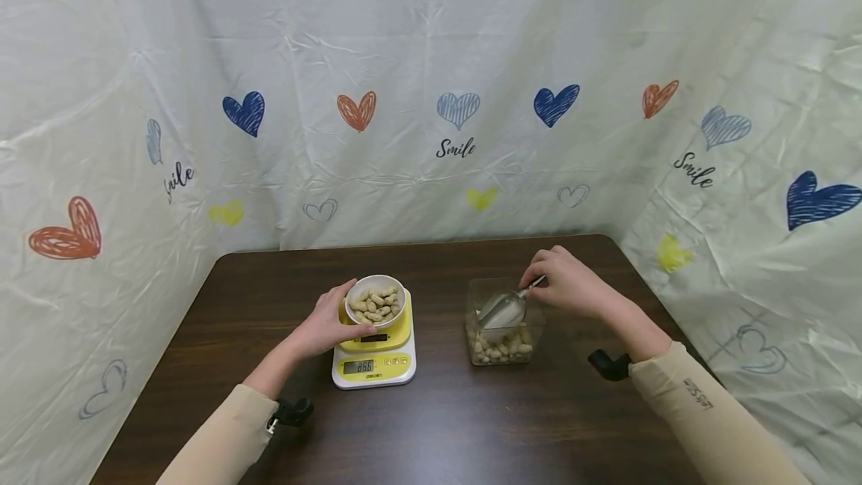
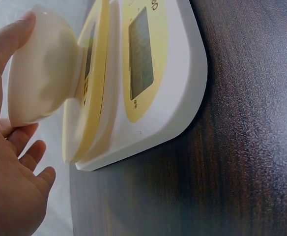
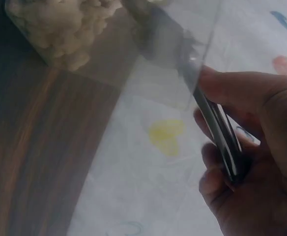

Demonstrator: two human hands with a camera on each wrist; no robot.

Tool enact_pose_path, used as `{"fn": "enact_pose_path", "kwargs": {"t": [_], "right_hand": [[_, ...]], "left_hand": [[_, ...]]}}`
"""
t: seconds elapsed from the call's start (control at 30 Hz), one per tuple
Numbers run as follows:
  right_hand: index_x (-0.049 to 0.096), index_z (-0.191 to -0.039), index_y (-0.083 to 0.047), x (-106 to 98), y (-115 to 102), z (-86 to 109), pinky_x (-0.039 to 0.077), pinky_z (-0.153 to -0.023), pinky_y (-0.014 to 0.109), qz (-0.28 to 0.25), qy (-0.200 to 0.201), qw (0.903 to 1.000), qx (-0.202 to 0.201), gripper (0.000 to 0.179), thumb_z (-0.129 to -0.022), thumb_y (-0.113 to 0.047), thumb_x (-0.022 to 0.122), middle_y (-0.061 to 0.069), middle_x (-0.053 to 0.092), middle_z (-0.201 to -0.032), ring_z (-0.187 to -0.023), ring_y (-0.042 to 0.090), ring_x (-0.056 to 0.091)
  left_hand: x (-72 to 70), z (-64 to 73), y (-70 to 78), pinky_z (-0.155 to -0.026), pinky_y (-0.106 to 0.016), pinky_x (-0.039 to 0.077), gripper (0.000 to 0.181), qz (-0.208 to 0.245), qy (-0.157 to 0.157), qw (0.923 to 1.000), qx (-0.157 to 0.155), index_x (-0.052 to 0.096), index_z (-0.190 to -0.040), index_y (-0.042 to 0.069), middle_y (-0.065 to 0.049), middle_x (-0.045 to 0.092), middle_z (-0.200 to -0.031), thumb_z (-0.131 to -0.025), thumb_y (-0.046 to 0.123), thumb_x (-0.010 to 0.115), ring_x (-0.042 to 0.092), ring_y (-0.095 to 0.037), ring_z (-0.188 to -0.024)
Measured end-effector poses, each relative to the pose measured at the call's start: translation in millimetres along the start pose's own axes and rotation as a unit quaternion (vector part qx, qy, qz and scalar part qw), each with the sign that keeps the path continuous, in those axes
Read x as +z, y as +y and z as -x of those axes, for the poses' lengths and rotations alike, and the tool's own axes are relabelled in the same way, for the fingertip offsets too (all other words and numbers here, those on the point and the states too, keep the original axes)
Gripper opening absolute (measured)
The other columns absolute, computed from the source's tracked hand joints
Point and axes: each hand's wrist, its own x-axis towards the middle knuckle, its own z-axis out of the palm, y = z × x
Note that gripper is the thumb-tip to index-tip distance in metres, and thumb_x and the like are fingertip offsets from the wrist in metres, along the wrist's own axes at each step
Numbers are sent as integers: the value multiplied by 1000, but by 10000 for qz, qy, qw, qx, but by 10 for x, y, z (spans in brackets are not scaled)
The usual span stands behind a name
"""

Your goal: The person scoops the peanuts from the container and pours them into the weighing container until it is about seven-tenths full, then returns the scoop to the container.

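On a yellow and white kitchen scale [image 1: 374, 365] stands a white bowl [image 1: 349, 313] of unshelled peanuts [image 1: 374, 305]. My left hand [image 1: 326, 325] holds the bowl by its side, thumb near the front and fingers behind, as the left wrist view [image 2: 11, 142] also shows. By its handle [image 3: 222, 132], my right hand [image 1: 569, 283] grips a metal scoop [image 1: 501, 310]. The scoop's head is inside a clear plastic box [image 1: 481, 290], above more peanuts [image 1: 501, 350]. Whether the scoop carries any peanuts, I cannot tell.
Both objects stand on a dark wooden table [image 1: 471, 425], the box to the right of the scale. A white curtain [image 1: 404, 193] printed with hearts rises behind the table and along its sides. The scale's display [image 1: 359, 367] is lit with digits.
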Motion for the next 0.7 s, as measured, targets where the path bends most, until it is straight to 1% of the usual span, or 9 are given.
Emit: {"fn": "enact_pose_path", "kwargs": {"t": [0.1,0.17,0.27,0.37,0.43,0.5,0.6,0.7], "right_hand": [[80,-96,-23,32,29,3,41,-81,44,78,153,9998,32,11,-87,-18,84,-2,62,-104,-101,28,46],[80,-99,-22,53,43,14,42,-83,45,72,198,9997,114,13,-88,-19,83,0,61,-109,-104,29,46],[77,-114,-19,72,55,46,42,-91,52,-83,247,9994,229,23,-92,-23,80,6,59,-124,-119,34,43],[70,-131,-18,66,46,89,37,-100,60,-268,411,9983,316,37,-96,-29,75,11,52,-141,-134,39,35],[65,-138,-16,50,47,123,33,-105,63,-362,580,9971,333,44,-98,-33,73,14,47,-148,-140,41,30],[60,-143,-14,26,57,167,30,-106,64,-420,744,9957,358,50,-99,-36,70,15,45,-151,-142,43,28],[54,-148,-9,-6,113,246,28,-107,65,-449,968,9934,427,57,-100,-38,68,18,44,-151,-142,45,29],[50,-150,-7,-31,191,346,28,-107,65,-478,1171,9905,534,62,-100,-38,68,19,44,-152,-141,47,30]], "left_hand": [[6,-2,0,-111,-65,29,116,-4,-6,10000,-6,21,-164,11,-18,28,-161,-78,59,84,21,-38,-147],[6,2,3,-111,-66,28,117,-23,-8,10000,7,20,-164,10,-19,28,-161,-78,59,84,20,-39,-148],[2,13,10,-112,-67,25,119,-55,-22,10000,27,17,-164,10,-19,24,-164,-78,60,83,17,-42,-149],[-17,36,14,-113,-69,21,120,-141,10,9999,41,14,-165,11,-19,20,-166,-79,61,82,12,-44,-151],[-48,68,21,-113,-70,20,118,-206,58,9998,50,12,-165,11,-19,17,-167,-82,61,79,10,-46,-151],[-90,105,31,-113,-70,19,114,-274,142,9995,61,12,-165,11,-18,15,-167,-85,61,76,8,-46,-152],[-176,175,47,-113,-70,20,110,-465,307,9984,83,9,-166,12,-18,13,-168,-90,64,69,7,-45,-152],[-278,250,51,-114,-69,21,107,-744,538,9957,117,8,-166,13,-17,13,-168,-92,66,65,8,-44,-152]]}}
